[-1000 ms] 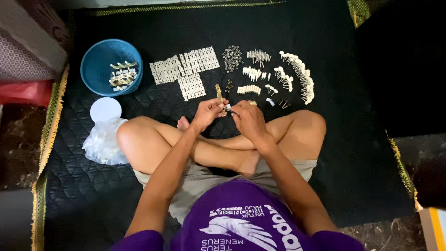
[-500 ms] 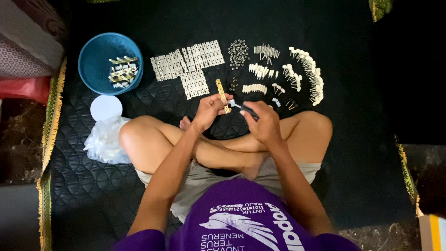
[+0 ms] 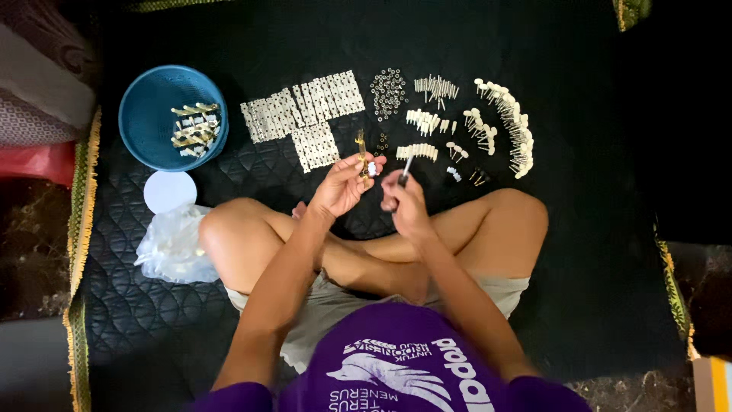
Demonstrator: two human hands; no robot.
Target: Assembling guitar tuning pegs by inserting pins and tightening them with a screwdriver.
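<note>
My left hand (image 3: 341,187) pinches a small brass strip (image 3: 361,149) upright, while my right hand (image 3: 404,202) grips a thin screwdriver (image 3: 406,168) beside it.

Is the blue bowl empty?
No, the blue bowl holds a small heap of brass-coloured strips on its right side.

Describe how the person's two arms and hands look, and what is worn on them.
Both arms are bare from the short purple sleeves down. The left hand and right hand wear no gloves; no watch, ring or bracelet shows, though small items would be hard to see. The purple shirt carries white printed lettering and a white emblem.
</note>
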